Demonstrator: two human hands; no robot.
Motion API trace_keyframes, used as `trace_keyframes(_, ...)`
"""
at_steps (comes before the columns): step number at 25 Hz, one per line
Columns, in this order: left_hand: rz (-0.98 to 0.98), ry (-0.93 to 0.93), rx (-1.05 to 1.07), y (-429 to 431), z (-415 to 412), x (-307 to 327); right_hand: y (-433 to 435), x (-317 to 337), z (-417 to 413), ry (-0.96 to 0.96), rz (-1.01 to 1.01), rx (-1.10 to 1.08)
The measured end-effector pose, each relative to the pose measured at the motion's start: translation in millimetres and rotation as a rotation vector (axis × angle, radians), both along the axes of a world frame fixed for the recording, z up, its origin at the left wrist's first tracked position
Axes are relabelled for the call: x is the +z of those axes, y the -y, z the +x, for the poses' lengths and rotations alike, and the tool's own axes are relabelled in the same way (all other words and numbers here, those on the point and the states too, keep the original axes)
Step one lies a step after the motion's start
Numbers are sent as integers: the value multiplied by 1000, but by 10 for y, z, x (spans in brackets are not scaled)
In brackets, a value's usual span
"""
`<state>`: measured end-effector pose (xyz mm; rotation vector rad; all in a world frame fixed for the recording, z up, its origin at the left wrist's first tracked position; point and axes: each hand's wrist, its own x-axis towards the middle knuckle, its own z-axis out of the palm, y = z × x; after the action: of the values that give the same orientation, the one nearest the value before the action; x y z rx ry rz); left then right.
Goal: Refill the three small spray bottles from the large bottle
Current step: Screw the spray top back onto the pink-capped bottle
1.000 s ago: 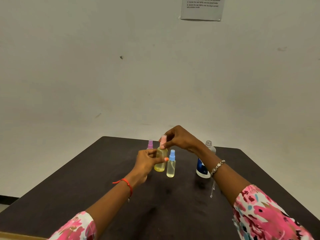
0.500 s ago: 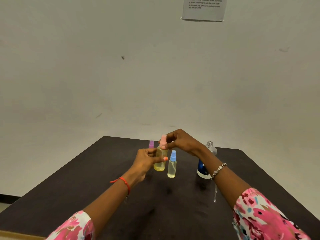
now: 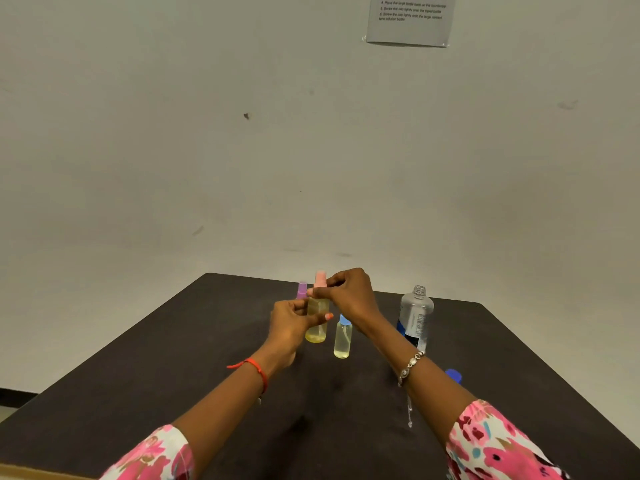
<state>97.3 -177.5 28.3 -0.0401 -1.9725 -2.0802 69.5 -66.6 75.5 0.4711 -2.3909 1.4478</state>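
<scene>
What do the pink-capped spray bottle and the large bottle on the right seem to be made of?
Pink-capped spray bottle: probably clear glossy plastic; yellowish liquid shows through. Its pink cap: opaque plastic, matte-looking. Large bottle: clear, seemingly thin plastic, with threaded open neck and printed label; glass cannot be excluded.

wall sheet (image 3: 408, 20) | steps 4-6, "Screw the cap tightly" | large bottle (image 3: 415, 317) label blurred

Dark table (image 3: 173, 375) with blue-topped spray bottle (image 3: 343, 341), large bottle (image 3: 415, 317) (uncapped), blue cap (image 3: 453, 375)
</scene>
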Motion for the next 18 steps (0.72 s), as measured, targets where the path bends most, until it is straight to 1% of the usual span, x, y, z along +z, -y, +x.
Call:
trace_keyframes(3,-26,-12,100,23,6,-76,161,-111,8,-24,-9,-46)
trace_keyframes(6,-38,-27,161,126,29,-131,321,-199,-27,-38,13,-28)
trace_keyframes(8,-40,-34,180,245,15,-149,407,-244,-53,-20,43,20)
trace_keyframes(11,-15,-36,181,438,-40,-187,540,-310,-107,68,56,141)
trace_keyframes(16,-34,85,109,730,-127,-356,812,-556,-205,87,9,144)
trace_keyframes(18,-6,150,115,833,-165,-437,914,-689,-257,87,4,135)
